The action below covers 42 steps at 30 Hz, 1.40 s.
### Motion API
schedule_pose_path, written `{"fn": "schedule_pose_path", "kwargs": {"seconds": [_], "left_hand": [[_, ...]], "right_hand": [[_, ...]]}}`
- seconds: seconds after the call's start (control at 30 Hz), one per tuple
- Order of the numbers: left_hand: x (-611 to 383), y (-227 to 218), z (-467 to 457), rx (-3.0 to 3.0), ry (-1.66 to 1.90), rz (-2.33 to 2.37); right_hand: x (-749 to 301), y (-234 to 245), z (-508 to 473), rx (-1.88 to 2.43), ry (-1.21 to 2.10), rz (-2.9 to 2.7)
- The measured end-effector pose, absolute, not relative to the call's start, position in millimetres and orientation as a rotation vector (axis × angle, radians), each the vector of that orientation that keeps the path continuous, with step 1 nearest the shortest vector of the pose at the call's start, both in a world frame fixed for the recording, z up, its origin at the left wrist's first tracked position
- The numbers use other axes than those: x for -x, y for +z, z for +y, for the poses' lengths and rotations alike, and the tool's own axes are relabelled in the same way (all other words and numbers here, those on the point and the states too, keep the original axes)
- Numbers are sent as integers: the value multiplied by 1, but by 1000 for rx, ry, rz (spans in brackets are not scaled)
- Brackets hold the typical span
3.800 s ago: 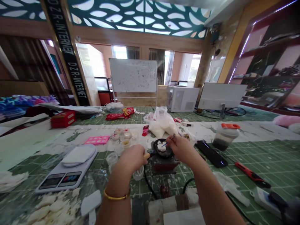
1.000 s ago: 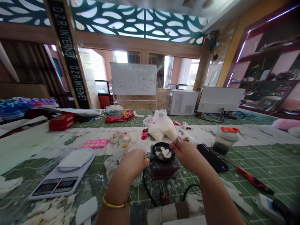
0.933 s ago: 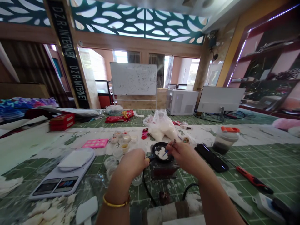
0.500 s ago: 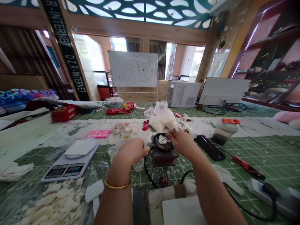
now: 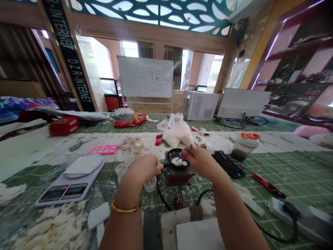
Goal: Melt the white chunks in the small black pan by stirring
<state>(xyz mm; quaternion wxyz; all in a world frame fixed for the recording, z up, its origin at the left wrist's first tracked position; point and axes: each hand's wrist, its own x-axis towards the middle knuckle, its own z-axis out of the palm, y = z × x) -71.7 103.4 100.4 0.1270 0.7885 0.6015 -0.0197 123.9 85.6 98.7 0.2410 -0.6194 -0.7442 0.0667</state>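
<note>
My left hand (image 5: 145, 168) is closed around the wooden end of the handle of a small black frying pan (image 5: 170, 152). The pan is over a small dark red burner (image 5: 179, 177), tilted a little toward me. White soft lumps (image 5: 177, 161) lie in the pan. Above its right rim, my right hand (image 5: 196, 158) pinches a thin blue stick (image 5: 179, 158), whose tip reaches the white lumps. The stick's full shape is hidden by the fingers. Small clear cups (image 5: 150, 185) stand beside and behind my left hand.
A kitchen scale (image 5: 73, 180) and white crumbled pieces (image 5: 52, 222) lie left. Behind the pan sits a plastic bag of white powder (image 5: 179, 133). To the right are a black phone (image 5: 229, 165), a lidded jar (image 5: 243, 147), a red-black tool (image 5: 269, 185) and a power strip (image 5: 283, 215).
The white mass in the pan now shows as separate lumps nearer the front rim. Both hands keep their hold. The whole view has shifted slightly.
</note>
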Motion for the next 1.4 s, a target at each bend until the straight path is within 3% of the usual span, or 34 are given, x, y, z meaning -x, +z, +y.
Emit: {"fn": "schedule_pose_path", "kwargs": {"seconds": [1.4], "left_hand": [[70, 103, 99, -2297, -27, 1705]], "right_hand": [[-129, 102, 80, 1838, 43, -2003]]}}
